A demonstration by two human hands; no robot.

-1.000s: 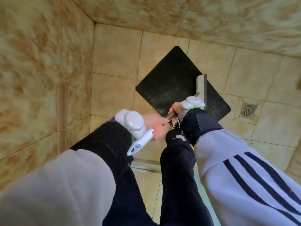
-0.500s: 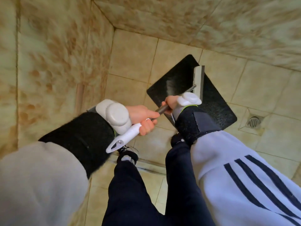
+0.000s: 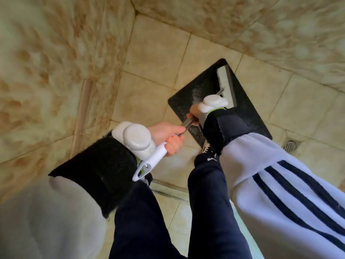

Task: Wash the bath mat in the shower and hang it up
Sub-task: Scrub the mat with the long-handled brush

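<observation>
Grip: left hand (image 3: 168, 135) curled round the white upper end of a long-handled scrubber (image 3: 156, 157); right hand (image 3: 194, 113) wrapped round the metal shaft lower down, its fingers mostly hidden by the wrist. Scrubber head (image 3: 226, 86) lies flat on the bath mat (image 3: 248, 116), toward its far end. Bath mat: black, rectangular, lying flat on the tiled shower floor (image 3: 155, 58), with a floor drain (image 3: 290, 145) near its right corner. Handling, judged: thin, limp, heavier when wet, probably slick underneath; best lifted by two corners of one short edge.
</observation>
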